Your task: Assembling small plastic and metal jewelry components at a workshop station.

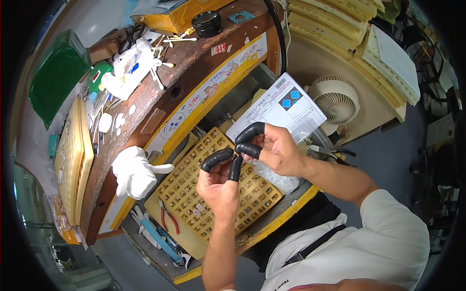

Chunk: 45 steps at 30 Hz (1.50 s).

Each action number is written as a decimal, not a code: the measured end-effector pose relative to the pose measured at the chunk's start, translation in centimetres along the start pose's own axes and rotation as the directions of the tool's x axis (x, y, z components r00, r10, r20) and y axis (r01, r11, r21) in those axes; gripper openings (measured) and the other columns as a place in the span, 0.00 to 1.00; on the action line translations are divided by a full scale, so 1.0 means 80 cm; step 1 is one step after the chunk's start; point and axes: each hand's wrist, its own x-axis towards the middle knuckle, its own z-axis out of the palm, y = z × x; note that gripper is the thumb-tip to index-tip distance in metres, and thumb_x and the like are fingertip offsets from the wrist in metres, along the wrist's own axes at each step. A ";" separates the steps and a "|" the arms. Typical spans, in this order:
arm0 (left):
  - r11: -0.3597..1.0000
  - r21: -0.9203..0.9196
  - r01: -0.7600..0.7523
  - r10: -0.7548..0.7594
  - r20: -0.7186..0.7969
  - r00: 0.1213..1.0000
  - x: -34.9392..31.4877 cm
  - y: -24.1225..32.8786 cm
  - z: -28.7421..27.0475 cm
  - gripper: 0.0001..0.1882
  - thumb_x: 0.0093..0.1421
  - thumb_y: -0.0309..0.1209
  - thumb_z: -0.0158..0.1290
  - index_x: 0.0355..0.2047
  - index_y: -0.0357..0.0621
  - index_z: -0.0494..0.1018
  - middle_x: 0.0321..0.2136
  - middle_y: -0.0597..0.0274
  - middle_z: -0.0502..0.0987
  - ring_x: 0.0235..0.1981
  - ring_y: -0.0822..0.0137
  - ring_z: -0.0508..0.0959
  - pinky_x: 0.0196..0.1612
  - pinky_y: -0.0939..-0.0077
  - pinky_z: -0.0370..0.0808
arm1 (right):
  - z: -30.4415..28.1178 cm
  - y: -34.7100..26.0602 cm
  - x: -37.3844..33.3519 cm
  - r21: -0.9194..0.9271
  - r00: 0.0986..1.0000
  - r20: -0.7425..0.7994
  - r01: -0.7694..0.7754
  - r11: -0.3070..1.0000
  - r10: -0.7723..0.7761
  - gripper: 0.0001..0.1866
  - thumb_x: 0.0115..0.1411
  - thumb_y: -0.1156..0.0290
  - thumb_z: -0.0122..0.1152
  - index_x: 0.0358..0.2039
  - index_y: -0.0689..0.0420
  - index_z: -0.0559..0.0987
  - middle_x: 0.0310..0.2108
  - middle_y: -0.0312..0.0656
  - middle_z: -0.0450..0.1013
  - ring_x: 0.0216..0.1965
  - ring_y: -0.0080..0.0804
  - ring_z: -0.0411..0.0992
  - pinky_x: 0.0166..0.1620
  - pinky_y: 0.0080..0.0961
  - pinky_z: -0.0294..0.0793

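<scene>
My left hand [219, 186] and my right hand [276, 151] meet above a yellow compartment tray [194, 237]. Black finger cots cover the thumb and forefinger of each. Between the fingertips they pinch a tiny gold-coloured piece [235, 154], mostly hidden; its exact kind does not show. Small shiny pieces sit in many of the tray's square pockets. Red-handled pliers [170, 219] lie at the tray's left end. Under and behind my right hand is a printed sheet [264, 114] with a picture of blue flower shapes, and a clear plastic bag [284, 182] lies beside the tray.
A wooden bench [160, 104] curves along the left, holding cotton swabs, a black round jar [207, 24] and a green box [58, 77]. White gloves [138, 172] hang at its edge. A round fan [335, 99] and stacked yellow trays [330, 22] stand at the far right.
</scene>
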 end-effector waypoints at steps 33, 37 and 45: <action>0.970 0.148 -0.192 0.188 0.043 0.981 -0.001 0.002 -0.007 0.15 0.55 0.08 0.53 0.42 0.30 0.78 0.41 0.56 0.79 0.43 0.68 0.80 0.48 0.77 0.78 | -0.007 0.007 -0.001 0.034 0.993 0.097 -0.073 0.997 0.069 0.14 0.61 0.85 0.50 0.47 0.66 0.73 0.34 0.41 0.76 0.33 0.22 0.75 0.37 0.20 0.78; 0.972 0.140 -0.187 0.182 0.048 0.982 -0.002 0.002 -0.007 0.15 0.55 0.08 0.53 0.42 0.30 0.78 0.41 0.57 0.79 0.43 0.69 0.80 0.47 0.77 0.78 | -0.008 0.009 -0.002 0.019 0.992 0.099 -0.079 0.997 0.077 0.12 0.61 0.86 0.50 0.46 0.66 0.72 0.34 0.42 0.76 0.33 0.22 0.76 0.37 0.21 0.79; 0.971 0.129 -0.203 0.197 0.053 0.979 -0.001 0.000 -0.006 0.15 0.54 0.07 0.52 0.41 0.29 0.78 0.40 0.56 0.79 0.42 0.68 0.80 0.48 0.76 0.78 | -0.009 0.005 -0.002 0.011 0.991 0.094 -0.100 0.995 0.099 0.09 0.62 0.85 0.51 0.43 0.66 0.72 0.33 0.44 0.76 0.32 0.24 0.76 0.37 0.22 0.80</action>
